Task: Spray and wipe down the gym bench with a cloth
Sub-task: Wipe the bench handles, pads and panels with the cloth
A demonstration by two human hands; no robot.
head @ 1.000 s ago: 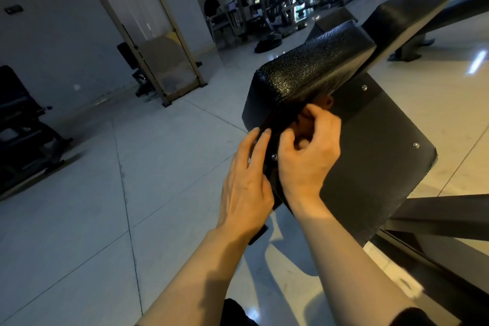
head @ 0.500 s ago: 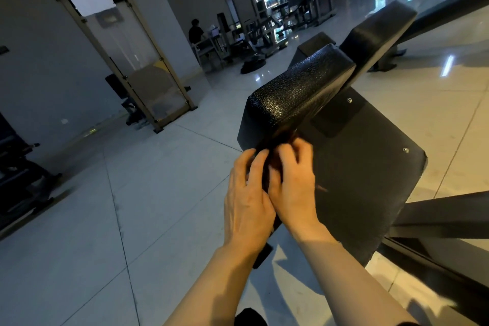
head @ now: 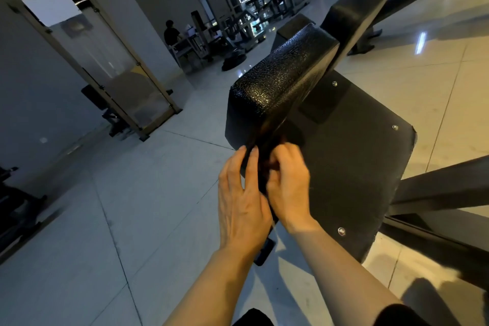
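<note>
The gym bench pad [head: 280, 87] is black textured vinyl, tilted on edge, with its flat bolted underside board [head: 357, 167] facing right. My left hand [head: 240, 204] lies flat against the pad's near edge, fingers straight and together. My right hand [head: 288, 182] is curled just beside it, fingers pinched on a dark brownish cloth [head: 267, 140] pressed into the seam between pad and board. Most of the cloth is hidden by my fingers. No spray bottle is in view.
A second black pad [head: 354, 8] stands behind the first. A dark frame bar [head: 436, 188] runs off right. A leaning mirror [head: 105, 61] stands at the left wall, dark equipment [head: 16, 206] at far left, and a seated person [head: 172, 34] among machines at the back.
My right hand has slid down the pad's edge toward me and now sits tight against my left hand. The left hand has stayed on the edge.
</note>
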